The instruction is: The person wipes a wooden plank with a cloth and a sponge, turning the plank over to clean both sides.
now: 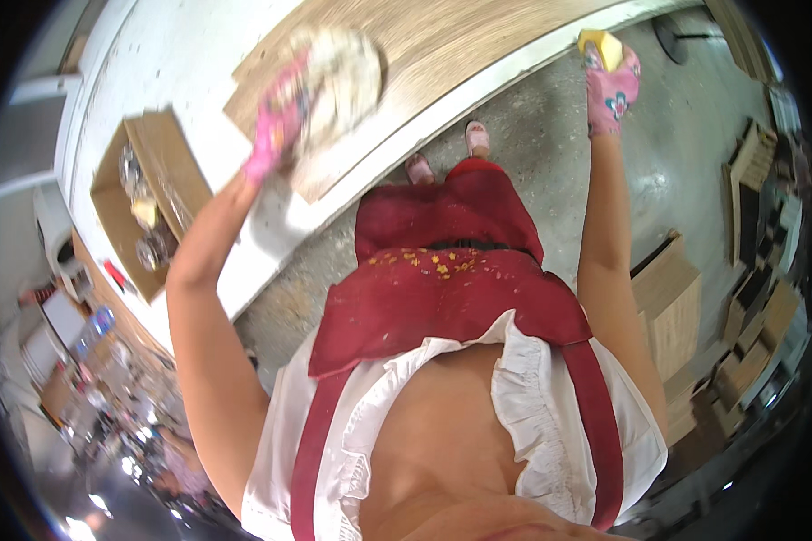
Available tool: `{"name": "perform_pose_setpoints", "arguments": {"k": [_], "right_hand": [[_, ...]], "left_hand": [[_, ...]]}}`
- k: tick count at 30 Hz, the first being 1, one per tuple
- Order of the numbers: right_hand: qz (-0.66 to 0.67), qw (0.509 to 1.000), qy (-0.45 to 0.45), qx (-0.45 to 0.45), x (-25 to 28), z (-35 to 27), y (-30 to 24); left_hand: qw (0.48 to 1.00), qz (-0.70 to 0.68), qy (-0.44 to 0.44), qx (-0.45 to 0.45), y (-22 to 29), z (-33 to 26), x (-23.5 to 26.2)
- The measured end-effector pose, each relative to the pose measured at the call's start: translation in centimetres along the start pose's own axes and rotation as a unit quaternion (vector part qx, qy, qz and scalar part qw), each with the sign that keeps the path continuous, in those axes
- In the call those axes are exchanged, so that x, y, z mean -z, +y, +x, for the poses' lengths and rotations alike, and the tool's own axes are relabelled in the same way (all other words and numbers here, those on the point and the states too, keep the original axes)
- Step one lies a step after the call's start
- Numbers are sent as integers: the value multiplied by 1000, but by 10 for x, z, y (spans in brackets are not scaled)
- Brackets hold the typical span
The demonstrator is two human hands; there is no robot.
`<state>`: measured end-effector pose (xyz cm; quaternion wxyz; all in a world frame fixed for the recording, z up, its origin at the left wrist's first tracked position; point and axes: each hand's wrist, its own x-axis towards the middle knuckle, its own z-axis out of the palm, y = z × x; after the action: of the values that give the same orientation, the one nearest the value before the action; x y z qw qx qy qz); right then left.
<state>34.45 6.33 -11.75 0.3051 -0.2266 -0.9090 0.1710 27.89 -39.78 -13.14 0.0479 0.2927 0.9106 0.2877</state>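
Observation:
In a pink glove, my left hand (281, 115) presses a bunched off-white cloth (350, 86) against a wood-grain board (460, 41); both hand and cloth are smeared by motion. The board lies flat on a white worktable (275, 236). Out to the right, past the table's edge, my right hand (612, 95) wears a pink flowered glove. Its fingers are closed round a small yellow block (607, 50) that looks like a sponge.
An open cardboard box (182, 171) with clear containers inside stands on the table at left. Wood-grain panels (672, 293) and stacked board pieces (753, 334) stand on the floor at right. A dark round base (669, 41) is near my right hand.

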Motion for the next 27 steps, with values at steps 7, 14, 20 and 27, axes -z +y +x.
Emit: {"name": "perform_pose_setpoints", "arguments": {"k": [7, 14, 20, 27], "right_hand": [[119, 953, -26, -277, 5, -105, 69], [247, 900, 0, -360, -7, -127, 75], [262, 882, 12, -392, 4, -73, 101], [190, 910, -3, -369, -12, 1, 190]], "left_hand": [[962, 72, -208, -160, 67, -25, -9], [958, 32, -136, -251, 115, 105, -75], [948, 28, -104, -301, 176, 241, -136], [953, 1, -101, -287, 245, 408, -203]]}}
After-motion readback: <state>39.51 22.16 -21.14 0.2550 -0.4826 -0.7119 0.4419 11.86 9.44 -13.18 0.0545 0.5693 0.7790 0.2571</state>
